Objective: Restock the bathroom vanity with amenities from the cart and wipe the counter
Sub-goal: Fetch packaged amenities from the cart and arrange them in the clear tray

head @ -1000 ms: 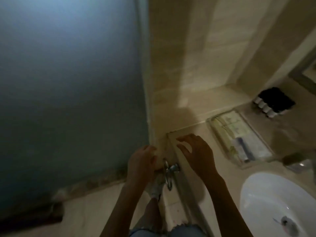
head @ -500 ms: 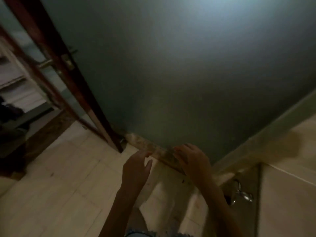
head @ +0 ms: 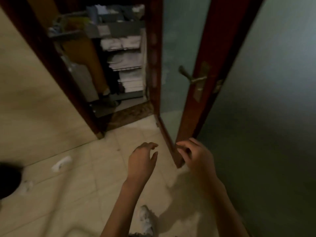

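From the head camera, the cart [head: 119, 31] stands beyond the open doorway at about 11 o'clock, well apart from both hands. Its upper shelves carry blurred small items that cannot be told apart, and its lower shelves carry stacks of folded white towels [head: 130, 81]. The door [head: 210, 53], with a red-brown frame and frosted glass, stands open at 1 o'clock, and its lever handle [head: 191, 76] points left. Just below the middle of the picture, the left hand [head: 142, 161] hangs over the pale floor tiles [head: 77, 194] with its fingers loosely bent and apart, gripping nothing. The right hand [head: 196, 158] is beside it toward 3 o'clock. Its fingers are curled loosely in front of the door's lower corner, and it also holds nothing; whether it touches the door cannot be told. The two hands are near each other but apart. A white scrap [head: 60, 163] lies on the tiles at 9 o'clock, with a dark round object [head: 8, 180] at the left edge beyond it. A light shoe [head: 145, 218] shows at 6 o'clock between the forearms.
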The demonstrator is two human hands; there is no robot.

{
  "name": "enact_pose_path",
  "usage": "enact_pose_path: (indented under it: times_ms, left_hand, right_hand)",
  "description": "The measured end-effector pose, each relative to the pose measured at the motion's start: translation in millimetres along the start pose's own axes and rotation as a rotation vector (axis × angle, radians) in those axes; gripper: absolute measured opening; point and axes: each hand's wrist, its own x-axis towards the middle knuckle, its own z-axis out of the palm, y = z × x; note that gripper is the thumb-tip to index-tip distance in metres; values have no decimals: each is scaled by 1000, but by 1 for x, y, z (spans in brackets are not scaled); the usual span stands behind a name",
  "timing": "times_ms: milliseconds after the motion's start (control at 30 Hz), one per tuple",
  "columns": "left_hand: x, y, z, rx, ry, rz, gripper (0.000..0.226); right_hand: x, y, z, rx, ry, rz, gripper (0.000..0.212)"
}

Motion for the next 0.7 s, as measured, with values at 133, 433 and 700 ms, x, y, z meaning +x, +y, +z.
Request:
enact_pose_path:
  times_ms: [133,433,700]
  left_hand:
    - [44,-49,-38,36,42,-51,28]
    - [133,-103,-61,-1,60,-149,27]
    - [269,-124,-68,89,54,-188,28]
  right_hand:
    - [68,-37,52,23,-6,-130,14]
    - [172,-61,108,77,-24,-184,15]
    - [322,-50,153,47,-130,-229,16]
